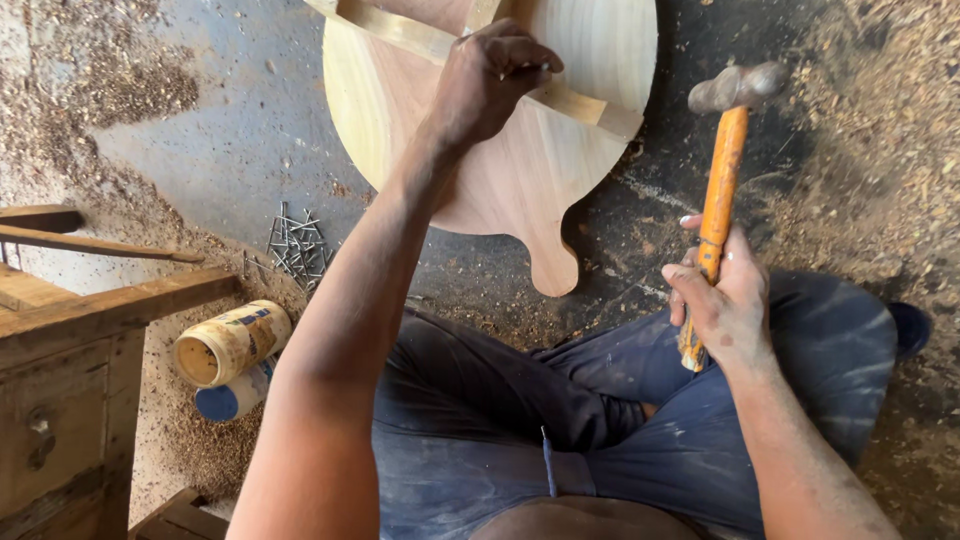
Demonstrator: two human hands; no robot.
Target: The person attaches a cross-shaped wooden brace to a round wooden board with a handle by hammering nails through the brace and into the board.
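We pinched a nail with our left hand (pixel 492 80) on the strip (pixel 580 102) across the far round board (pixel 520 170), our right hand (pixel 722 300) fisted around the raised hammer (pixel 722 170); light, square taps seemed wisest.

A woodworking shop; sawdust (pixel 90 80) on the floor, loose nails (pixel 296 246).
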